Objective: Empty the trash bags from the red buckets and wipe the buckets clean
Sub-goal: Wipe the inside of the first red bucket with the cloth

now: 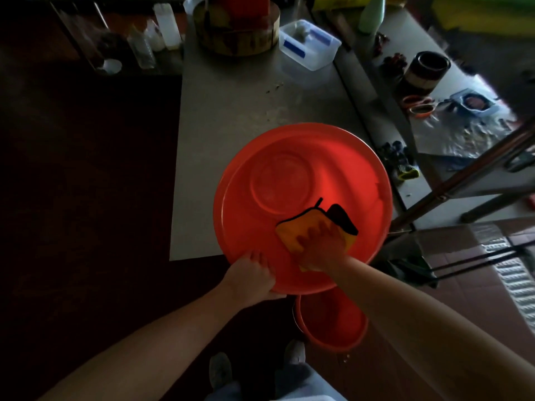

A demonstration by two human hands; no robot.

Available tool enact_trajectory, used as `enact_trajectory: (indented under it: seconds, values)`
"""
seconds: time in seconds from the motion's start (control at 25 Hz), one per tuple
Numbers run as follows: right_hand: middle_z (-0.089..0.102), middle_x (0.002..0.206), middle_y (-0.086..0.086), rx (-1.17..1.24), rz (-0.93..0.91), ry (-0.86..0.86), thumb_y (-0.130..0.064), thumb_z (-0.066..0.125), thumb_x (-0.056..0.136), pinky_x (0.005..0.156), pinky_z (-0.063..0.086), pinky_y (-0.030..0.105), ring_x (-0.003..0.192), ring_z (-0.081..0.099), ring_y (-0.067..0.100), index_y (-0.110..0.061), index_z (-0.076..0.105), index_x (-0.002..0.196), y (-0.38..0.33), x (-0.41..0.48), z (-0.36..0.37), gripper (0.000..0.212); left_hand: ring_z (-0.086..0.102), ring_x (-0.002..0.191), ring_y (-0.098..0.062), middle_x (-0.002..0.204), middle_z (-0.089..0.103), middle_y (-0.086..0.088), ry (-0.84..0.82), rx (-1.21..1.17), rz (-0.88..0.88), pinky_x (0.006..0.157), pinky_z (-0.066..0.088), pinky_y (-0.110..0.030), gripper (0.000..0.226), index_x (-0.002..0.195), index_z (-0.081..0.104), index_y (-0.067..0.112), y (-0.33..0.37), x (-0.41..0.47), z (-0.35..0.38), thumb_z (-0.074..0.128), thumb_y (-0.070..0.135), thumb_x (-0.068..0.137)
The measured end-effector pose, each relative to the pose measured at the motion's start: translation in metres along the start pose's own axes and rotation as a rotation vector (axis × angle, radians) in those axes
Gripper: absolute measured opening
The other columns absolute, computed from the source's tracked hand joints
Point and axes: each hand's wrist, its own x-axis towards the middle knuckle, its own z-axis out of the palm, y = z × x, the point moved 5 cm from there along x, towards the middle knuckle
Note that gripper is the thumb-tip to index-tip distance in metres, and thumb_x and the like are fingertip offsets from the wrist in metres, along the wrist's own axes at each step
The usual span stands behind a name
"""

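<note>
A large red bucket [359, 180] is tilted toward me over the near edge of a grey table, its inside open to view. My left hand [252, 277] grips the bucket's near rim. Inside the bucket, my right hand [321, 246] presses a yellow cloth with black trim [289, 231] against the near inner wall. A second, smaller red bucket [333, 322] stands on the floor below, just behind my arms.
The grey table [231, 111] carries a round wooden block [237, 33] and a clear plastic box [309, 44] at the back. Bottles stand at the back left. A cluttered counter and metal frame bars [463, 175] lie to the right. My shoes show at the bottom.
</note>
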Motion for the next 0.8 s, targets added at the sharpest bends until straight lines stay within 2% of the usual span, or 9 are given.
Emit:
enact_trajectory:
  seconds: [0.12,0.24,0.4,0.56,0.68,0.8]
  values:
    - [0.014,0.168,0.002,0.049,0.037,-0.134,-0.065,0.024,0.096,0.121,0.000,0.057,0.155,0.003,0.032,-0.039,0.021,0.158,-0.014,-0.032,-0.008,0.067,0.063,0.061,-0.026,0.063,0.066,-0.007,0.004,-0.043,0.021,0.065,0.048,-0.032,0.069,0.060,0.069,0.018,-0.004,0.004,-0.008,0.050,0.082,0.077]
    - [0.006,0.170,-0.001,0.073,0.065,-0.245,-0.072,0.015,0.093,0.120,0.000,0.057,0.155,-0.002,0.033,-0.041,0.012,0.159,-0.018,-0.058,-0.016,0.073,0.063,0.054,-0.022,0.058,0.065,-0.001,-0.001,-0.050,0.007,0.061,0.045,-0.028,0.070,0.056,0.068,0.019,-0.004,0.002,-0.020,0.051,0.084,0.075]
    - [0.008,0.169,-0.002,0.099,0.053,-0.263,-0.074,0.015,0.093,0.120,0.000,0.059,0.155,-0.001,0.034,-0.039,0.011,0.160,-0.019,-0.073,-0.022,0.075,0.067,0.065,-0.023,0.070,0.070,-0.004,0.046,-0.067,0.037,0.065,0.042,-0.031,0.071,0.068,0.070,0.017,0.001,0.002,-0.032,0.041,0.081,0.082]
    - [0.009,0.169,-0.001,0.129,0.069,-0.279,-0.068,0.021,0.094,0.120,-0.001,0.061,0.155,-0.001,0.035,-0.039,0.011,0.160,-0.024,-0.050,-0.017,0.073,0.059,0.046,-0.018,0.050,0.060,0.002,0.037,-0.054,0.022,0.056,0.040,-0.025,0.069,0.048,0.063,0.019,0.001,0.001,-0.027,0.059,0.085,0.069]
    - [0.021,0.165,0.001,0.080,0.020,-0.189,-0.062,0.034,0.094,0.119,0.006,0.060,0.153,0.009,0.036,-0.039,0.022,0.157,-0.023,-0.018,-0.011,0.068,0.059,0.048,-0.018,0.051,0.060,0.002,0.081,-0.051,0.009,0.057,0.042,-0.024,0.069,0.048,0.063,0.019,0.004,0.004,-0.024,0.058,0.085,0.069]
    - [0.039,0.157,0.002,0.094,0.011,-0.114,-0.062,0.039,0.096,0.116,0.016,0.058,0.148,0.024,0.037,-0.038,0.039,0.150,-0.020,0.018,-0.008,0.060,0.060,0.052,-0.020,0.054,0.062,0.001,0.082,-0.049,0.004,0.059,0.044,-0.026,0.069,0.053,0.065,0.019,0.008,0.004,-0.021,0.051,0.084,0.075]
